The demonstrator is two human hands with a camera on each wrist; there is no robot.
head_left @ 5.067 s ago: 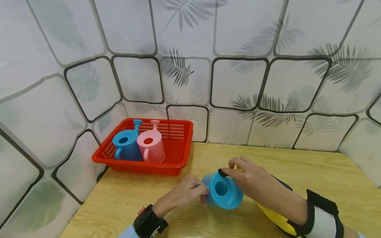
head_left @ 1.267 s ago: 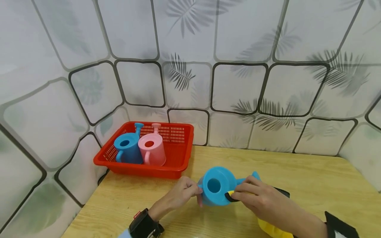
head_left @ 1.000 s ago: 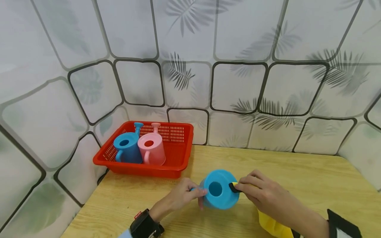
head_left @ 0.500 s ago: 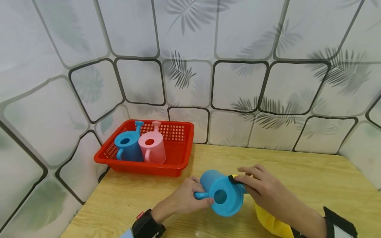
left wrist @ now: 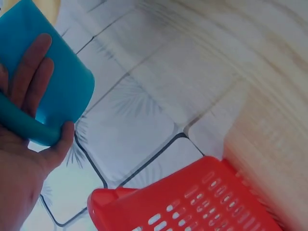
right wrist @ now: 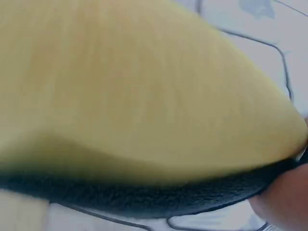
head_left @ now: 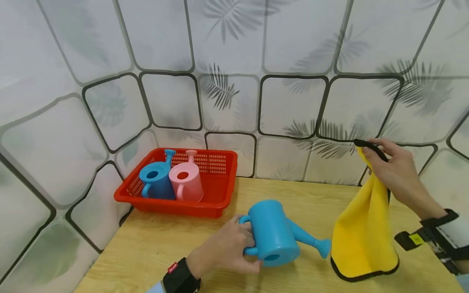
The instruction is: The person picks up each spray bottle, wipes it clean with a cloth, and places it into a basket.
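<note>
A light blue toy watering can (head_left: pixel 272 232) is tilted over the table, its spout pointing right and its round top turned toward the near side. My left hand (head_left: pixel 229 246) grips it by the handle. In the left wrist view, fingers of the left hand (left wrist: pixel 33 91) pass through the handle and lie along the can's side. Raised at the right, my right hand (head_left: pixel 397 175) pinches the black-edged top of a yellow cloth (head_left: pixel 366 228), which hangs down beside the spout. The cloth (right wrist: pixel 144 96) fills most of the right wrist view.
A red basket (head_left: pixel 183 208) stands at the back left of the wooden table (head_left: pixel 300 191). Inside it are a blue watering can (head_left: pixel 157 181) and a pink one (head_left: pixel 187 181), upright side by side. A patterned wall covering (head_left: pixel 293 106) rises behind the table.
My right hand has left the can's rim and risen to the right, lifting the yellow cloth off the table. The left hand has turned the can, bringing its spout into sight.
</note>
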